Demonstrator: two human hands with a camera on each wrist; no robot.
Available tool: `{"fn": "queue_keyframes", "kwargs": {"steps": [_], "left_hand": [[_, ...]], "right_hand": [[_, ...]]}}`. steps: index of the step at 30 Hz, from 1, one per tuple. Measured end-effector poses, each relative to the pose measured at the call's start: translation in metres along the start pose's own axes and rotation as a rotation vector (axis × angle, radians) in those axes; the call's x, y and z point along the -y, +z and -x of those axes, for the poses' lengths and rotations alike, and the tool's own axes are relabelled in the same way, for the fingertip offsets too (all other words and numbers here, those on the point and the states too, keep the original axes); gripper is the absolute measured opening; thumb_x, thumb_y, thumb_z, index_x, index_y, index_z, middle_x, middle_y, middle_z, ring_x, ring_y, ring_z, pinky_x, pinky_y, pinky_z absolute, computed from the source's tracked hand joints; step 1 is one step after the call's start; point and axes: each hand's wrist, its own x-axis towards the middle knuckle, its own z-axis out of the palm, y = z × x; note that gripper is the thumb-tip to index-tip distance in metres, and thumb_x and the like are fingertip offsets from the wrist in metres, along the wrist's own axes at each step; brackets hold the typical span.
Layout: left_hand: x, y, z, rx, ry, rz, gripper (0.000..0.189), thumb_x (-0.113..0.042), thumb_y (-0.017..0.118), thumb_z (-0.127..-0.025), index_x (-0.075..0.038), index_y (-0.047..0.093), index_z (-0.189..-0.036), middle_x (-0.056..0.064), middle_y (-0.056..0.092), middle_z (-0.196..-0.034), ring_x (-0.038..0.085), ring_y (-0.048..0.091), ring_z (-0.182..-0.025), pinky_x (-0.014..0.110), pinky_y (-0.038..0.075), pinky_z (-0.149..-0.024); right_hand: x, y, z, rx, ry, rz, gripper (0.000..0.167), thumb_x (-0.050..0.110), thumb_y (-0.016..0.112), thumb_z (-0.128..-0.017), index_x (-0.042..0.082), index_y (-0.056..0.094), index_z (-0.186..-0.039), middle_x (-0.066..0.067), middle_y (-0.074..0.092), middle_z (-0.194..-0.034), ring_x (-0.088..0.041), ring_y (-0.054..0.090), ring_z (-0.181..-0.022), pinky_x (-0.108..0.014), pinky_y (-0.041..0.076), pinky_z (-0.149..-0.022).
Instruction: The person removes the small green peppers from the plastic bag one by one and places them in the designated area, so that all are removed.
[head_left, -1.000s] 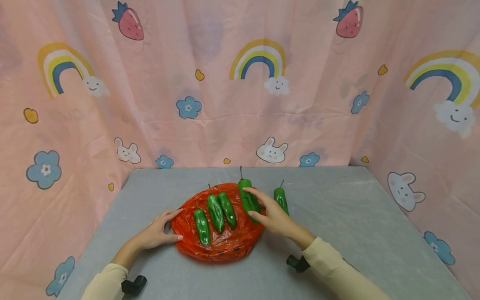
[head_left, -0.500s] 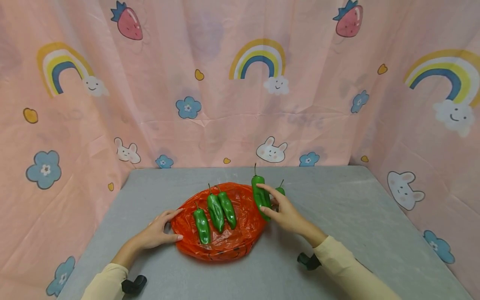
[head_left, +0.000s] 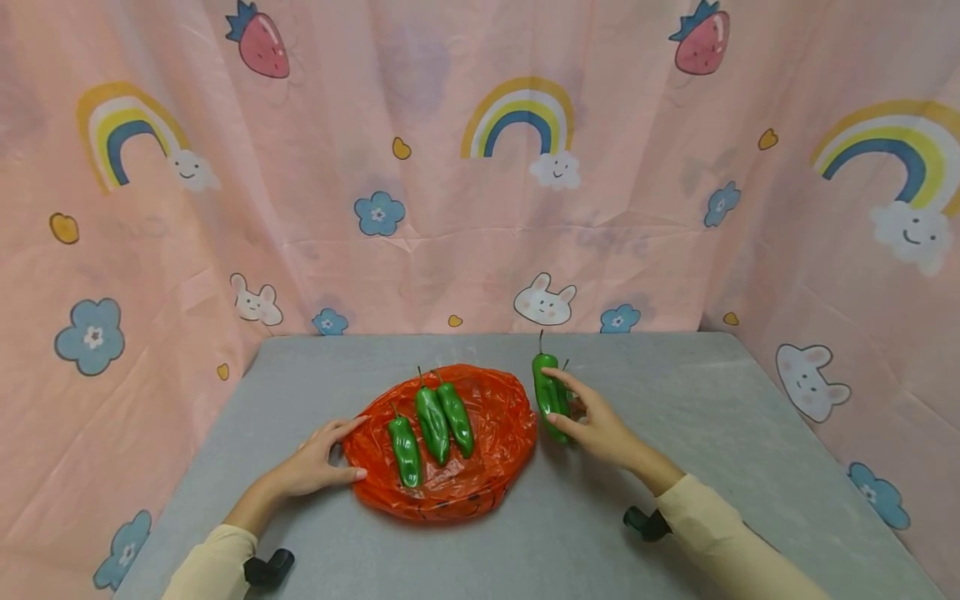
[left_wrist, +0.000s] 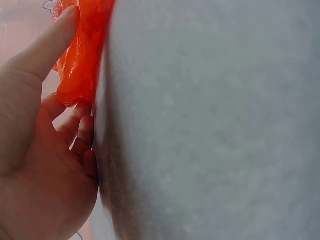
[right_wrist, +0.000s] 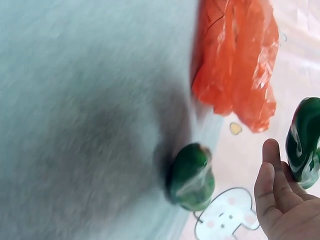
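Green pepper (head_left: 546, 398) is held between the thumb and fingers of the right hand (head_left: 600, 429), stem pointing away, raised off the tabletop (head_left: 660, 392). Those fingers are clamped on its sides; its far flank is hidden from the head camera, and the right wrist view cuts it off at the frame edge. Just behind the fingers, the second pepper (right_wrist: 192, 177) lies on the tabletop; from the head only its stem and a sliver show past the held one. Left of the right fingertips, with a narrow strip of tabletop between, sits the red plastic bag (head_left: 504, 421), carrying three peppers (head_left: 433, 425). Dark marks on its near side are creased and hard to make out.

At the bag's opposite edge, the left hand (head_left: 318, 462) rests with thumb and forefinger spread apart, both touching the plastic; its other fingers are partly hidden, and I cannot tell how firmly they press. Tabletop lies open to the right of the right hand, and beyond the fingertips it runs to the pink curtain (head_left: 450, 271).
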Motion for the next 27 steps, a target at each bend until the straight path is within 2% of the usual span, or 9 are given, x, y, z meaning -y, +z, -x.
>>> {"fn": "queue_keyframes", "kwargs": {"steps": [5, 11, 21, 27], "left_hand": [[0.0, -0.001, 0.0, 0.003, -0.003, -0.005, 0.087, -0.042, 0.08, -0.084, -0.016, 0.039, -0.157, 0.017, 0.044, -0.15, 0.046, 0.037, -0.14, 0.074, 0.027, -0.109], [-0.001, -0.001, 0.001, 0.005, -0.012, -0.009, 0.087, -0.043, 0.08, -0.085, -0.017, 0.039, -0.157, 0.017, 0.044, -0.15, 0.046, 0.037, -0.14, 0.074, 0.027, -0.109], [-0.004, -0.001, 0.001, 0.025, -0.052, -0.001, 0.088, -0.044, 0.079, -0.085, -0.019, 0.038, -0.157, 0.017, 0.042, -0.152, 0.045, 0.034, -0.142, 0.075, 0.024, -0.11], [-0.004, -0.001, 0.001, 0.018, -0.042, 0.002, 0.088, -0.044, 0.079, -0.085, -0.018, 0.038, -0.158, 0.017, 0.043, -0.151, 0.045, 0.034, -0.142, 0.075, 0.023, -0.11]], "right_hand": [[-0.007, -0.008, 0.004, -0.02, 0.013, 0.051, 0.065, 0.01, 0.069, -0.096, 0.013, 0.039, -0.154, -0.031, 0.05, -0.14, -0.02, 0.066, -0.086, -0.031, 0.056, -0.077], [-0.014, -0.015, 0.006, -0.03, 0.033, 0.085, 0.064, 0.011, 0.068, -0.097, 0.012, 0.038, -0.154, -0.031, 0.049, -0.141, -0.019, 0.066, -0.088, -0.028, 0.055, -0.077], [-0.029, -0.026, 0.011, -0.045, 0.05, 0.095, 0.062, 0.013, 0.067, -0.098, 0.01, 0.039, -0.153, -0.032, 0.053, -0.137, -0.018, 0.067, -0.087, -0.025, 0.055, -0.072], [-0.037, -0.031, 0.012, -0.043, 0.042, 0.094, 0.062, 0.01, 0.066, -0.098, 0.006, 0.038, -0.153, -0.034, 0.055, -0.133, -0.022, 0.069, -0.085, -0.025, 0.054, -0.07]]}}
